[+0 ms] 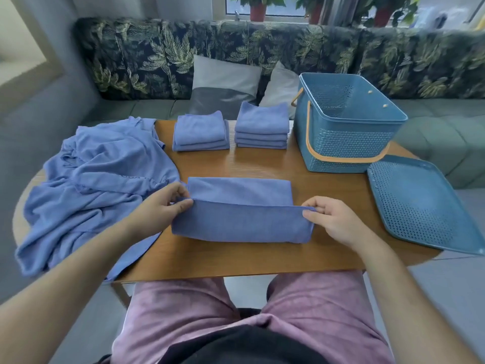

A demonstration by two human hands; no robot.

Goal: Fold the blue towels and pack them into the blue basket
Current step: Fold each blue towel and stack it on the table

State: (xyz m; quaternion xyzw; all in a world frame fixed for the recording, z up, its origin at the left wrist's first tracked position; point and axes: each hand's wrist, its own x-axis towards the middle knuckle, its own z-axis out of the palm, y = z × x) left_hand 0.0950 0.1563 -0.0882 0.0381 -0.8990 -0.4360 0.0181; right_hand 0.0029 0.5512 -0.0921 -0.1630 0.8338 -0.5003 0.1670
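Observation:
A blue towel (241, 222) lies in the middle of the wooden table (262, 261), its near half lifted over the far half. My left hand (160, 208) pinches its left corner and my right hand (333, 219) pinches its right corner. Two stacks of folded blue towels stand at the back, one on the left (200, 132) and one on the right (262, 126). A heap of unfolded blue towels (97, 190) covers the table's left side. The blue basket (346, 127) with an orange handle stands empty at the back right.
The basket's perforated blue lid (422, 203) lies flat at the right edge of the table, partly overhanging. A sofa with leaf-patterned cushions and grey pillows (225, 80) runs behind the table. My legs are under the table's near edge.

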